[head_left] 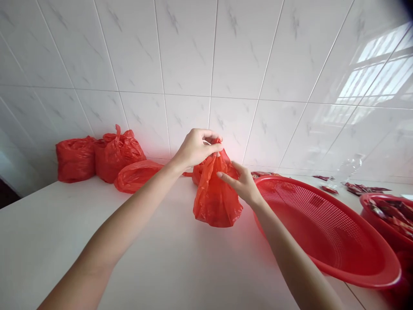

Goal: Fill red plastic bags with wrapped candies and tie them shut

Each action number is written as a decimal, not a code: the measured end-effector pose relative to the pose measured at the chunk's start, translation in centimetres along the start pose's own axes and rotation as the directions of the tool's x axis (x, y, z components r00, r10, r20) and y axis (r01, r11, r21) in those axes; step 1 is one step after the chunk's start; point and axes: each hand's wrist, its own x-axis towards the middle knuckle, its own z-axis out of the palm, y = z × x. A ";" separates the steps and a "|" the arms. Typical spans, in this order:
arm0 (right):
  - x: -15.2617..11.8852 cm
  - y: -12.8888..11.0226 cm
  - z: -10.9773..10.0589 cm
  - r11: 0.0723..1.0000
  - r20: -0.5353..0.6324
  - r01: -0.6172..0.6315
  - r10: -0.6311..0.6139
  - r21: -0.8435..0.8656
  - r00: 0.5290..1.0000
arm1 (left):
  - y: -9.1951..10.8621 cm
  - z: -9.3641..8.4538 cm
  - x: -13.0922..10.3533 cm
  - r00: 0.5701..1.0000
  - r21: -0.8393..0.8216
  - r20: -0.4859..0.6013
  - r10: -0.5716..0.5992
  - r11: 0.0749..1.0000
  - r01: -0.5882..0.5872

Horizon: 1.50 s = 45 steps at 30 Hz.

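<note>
Forearms, two, bare, entering from the lower edge and converging over a smooth white counter [48, 224].

Left hand [194, 148]: raised, fingers curled and pinched shut on the gathered top of a red plastic bag [216, 193].

Right hand [242, 183]: fingers loosely spread, flat against the bag's right side, gripping nothing.

Bag: thin, crinkled, translucent film, teardrop-shaped, its bottom apparently resting on the counter near mid-frame.

Red basin [325, 232]: round, rigid plastic, perforated like a sieve, tilted, just right of the bag and under the right forearm. A second red container [387, 215] at the far right edge holds dark wrapped pieces, too blurred to identify.

Three more filled red bags [103, 159]: grouped at the left rear, against the glossy white tiled wall [206, 56].

Open counter: broad bare stretch front left; counter's left edge drops away at far left.
</note>
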 end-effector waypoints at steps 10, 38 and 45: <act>-0.7 3.3 0.7 0.761 -0.125 -0.104 0.236 0.640 0.964 | -2.7 -5.7 -2.8 0.997 -0.073 -0.076 -0.026 0.997 0.020; -0.1 3.5 2.0 0.465 -0.078 -0.263 0.595 0.846 0.800 | -10.0 -0.7 -6.1 0.978 -0.580 0.035 -0.206 0.793 0.188; -1.2 2.7 3.6 0.680 -0.061 -0.310 0.463 0.665 0.884 | -7.7 1.1 -6.5 0.992 -0.345 0.120 -0.036 0.936 0.076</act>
